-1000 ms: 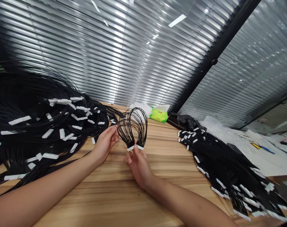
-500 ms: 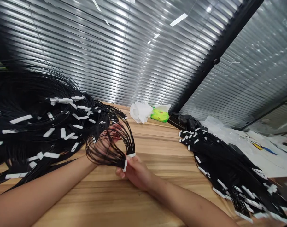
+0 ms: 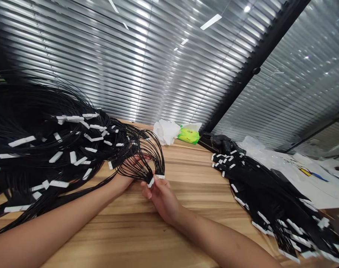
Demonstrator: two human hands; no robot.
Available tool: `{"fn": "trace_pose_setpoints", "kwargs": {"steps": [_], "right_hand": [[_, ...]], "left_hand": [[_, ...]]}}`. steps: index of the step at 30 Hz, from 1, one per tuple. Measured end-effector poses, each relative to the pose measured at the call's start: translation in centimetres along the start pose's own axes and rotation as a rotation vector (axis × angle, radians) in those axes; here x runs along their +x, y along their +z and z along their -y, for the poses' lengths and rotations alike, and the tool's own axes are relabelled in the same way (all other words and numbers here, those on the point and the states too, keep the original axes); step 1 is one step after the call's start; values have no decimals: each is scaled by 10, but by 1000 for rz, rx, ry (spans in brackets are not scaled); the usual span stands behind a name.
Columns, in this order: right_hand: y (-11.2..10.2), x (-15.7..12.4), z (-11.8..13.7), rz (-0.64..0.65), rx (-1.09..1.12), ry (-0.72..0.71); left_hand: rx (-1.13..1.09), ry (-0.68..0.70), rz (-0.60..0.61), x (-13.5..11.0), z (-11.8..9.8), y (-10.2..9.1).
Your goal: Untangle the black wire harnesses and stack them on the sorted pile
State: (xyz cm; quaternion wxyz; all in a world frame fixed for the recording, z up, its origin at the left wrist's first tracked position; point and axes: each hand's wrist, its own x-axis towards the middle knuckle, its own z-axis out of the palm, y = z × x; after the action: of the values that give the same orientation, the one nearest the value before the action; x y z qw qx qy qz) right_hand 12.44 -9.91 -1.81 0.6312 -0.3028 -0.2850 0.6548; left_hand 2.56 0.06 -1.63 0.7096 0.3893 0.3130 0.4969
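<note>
My right hand (image 3: 161,197) pinches the two white connector ends of a looped bundle of thin black wires (image 3: 143,158) just above the wooden table (image 3: 147,230). The loop leans left and covers most of my left hand (image 3: 124,178), whose fingers reach into the strands from the left. Whether the left fingers grip the wires is hidden behind the loop. A large heap of the same black wires with white tags (image 3: 46,149) lies right beside my left forearm.
A second pile of black wire bundles with white connectors (image 3: 272,201) runs along the table's right side. Crumpled white tissue (image 3: 165,131) and a green packet (image 3: 188,136) sit at the back, by the window blinds. White sheets (image 3: 306,175) cover the surface at far right.
The wire loop stood upright between both hands a second ago; it has since tipped left over my left hand. My right hand has shifted slightly left and lower with the connector ends.
</note>
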Motion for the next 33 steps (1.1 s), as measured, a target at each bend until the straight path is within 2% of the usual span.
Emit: {"fn": "trace_pose_setpoints", "kwargs": {"steps": [4,8,12,15,20,25,33], "right_hand": [[0,-1,0,12,-50,1],[-3,0,-3,46,-95,5],[-7,1,-6,38,-139,4],[-8,1,-6,40,-185,-10],[-8,0,-6,36,-232,-39],[-8,1,-7,16,-252,-46],[-11,3,-8,29,-248,-49]], "left_hand": [[156,79,35,2,-1,2],[214,112,146,0,3,0],[200,97,170,-6,5,-5],[155,47,180,-9,4,-6],[83,-116,181,-11,4,-1],[57,-247,271,-13,1,2],[28,-266,261,-13,5,-5]]}}
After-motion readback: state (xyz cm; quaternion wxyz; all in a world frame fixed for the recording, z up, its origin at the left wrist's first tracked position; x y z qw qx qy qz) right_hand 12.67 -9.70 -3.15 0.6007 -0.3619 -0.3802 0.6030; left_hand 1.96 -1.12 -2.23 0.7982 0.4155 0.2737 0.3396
